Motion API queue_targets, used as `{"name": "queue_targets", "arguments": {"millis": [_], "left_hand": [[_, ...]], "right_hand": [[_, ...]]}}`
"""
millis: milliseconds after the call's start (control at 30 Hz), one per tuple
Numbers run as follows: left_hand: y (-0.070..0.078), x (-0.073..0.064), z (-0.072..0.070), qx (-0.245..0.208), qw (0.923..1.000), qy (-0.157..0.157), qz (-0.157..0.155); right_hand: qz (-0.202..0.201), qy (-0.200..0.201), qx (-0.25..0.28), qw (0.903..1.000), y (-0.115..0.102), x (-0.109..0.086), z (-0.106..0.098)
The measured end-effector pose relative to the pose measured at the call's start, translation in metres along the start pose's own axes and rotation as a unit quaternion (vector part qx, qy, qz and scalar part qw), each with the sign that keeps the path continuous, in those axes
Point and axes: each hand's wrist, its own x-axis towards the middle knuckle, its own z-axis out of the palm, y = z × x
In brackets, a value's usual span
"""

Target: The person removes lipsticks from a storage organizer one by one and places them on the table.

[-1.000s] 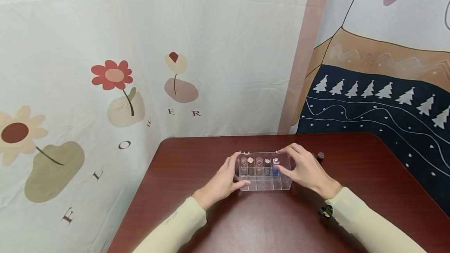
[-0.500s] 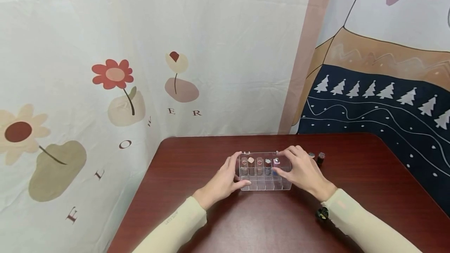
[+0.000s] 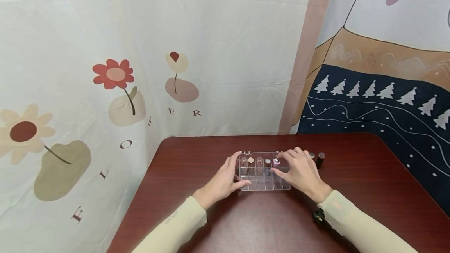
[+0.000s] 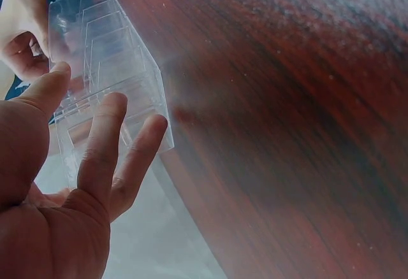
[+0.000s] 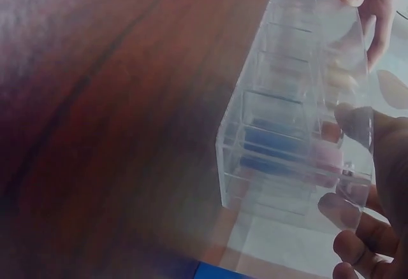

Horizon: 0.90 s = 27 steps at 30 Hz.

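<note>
A clear divided organizer (image 3: 265, 182) stands on the dark red table, with several lipsticks in its rear row and nothing in the front cells. My left hand (image 3: 222, 179) holds its left end, thumb at the front and fingers around the side and back. At the other end, my right hand (image 3: 303, 171) has its thumb and fingertips on either side of a pink-topped lipstick (image 5: 327, 162) with a blue body. Whether they pinch it I cannot tell. Left of that lipstick stand one with a silver top (image 3: 268, 161) and one with a pale faceted top (image 3: 250, 160).
Behind the right hand, a dark lipstick (image 3: 320, 159) stands on the table (image 3: 197, 151), with a small round-topped item (image 3: 311, 154) beside it. A printed cloth (image 3: 228, 50) hangs along the table's back edge.
My right hand has shifted slightly left, its fingers coming from the organizer's back edge down to the pink-topped lipstick. The items behind it have come into sight. The left hand stays put.
</note>
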Motion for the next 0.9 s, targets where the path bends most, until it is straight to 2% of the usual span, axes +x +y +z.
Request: {"name": "queue_targets", "arguments": {"millis": [333,667,900], "left_hand": [[-0.0005,0.0002,0.0004,0.0,1.0,0.002,-0.003],[-0.0004,0.0002,0.0,0.003,1.0,0.002,-0.003],[-0.0009,0.0009,0.001,0.009,0.9999,0.004,0.0]], "right_hand": [[0.036,-0.027,0.005,0.9989,-0.0028,0.0003,0.0021],[0.047,-0.028,0.013,0.9984,-0.0035,0.0013,0.0038],[0.041,-0.014,0.015,0.9989,-0.0042,0.0012,0.004]]}}
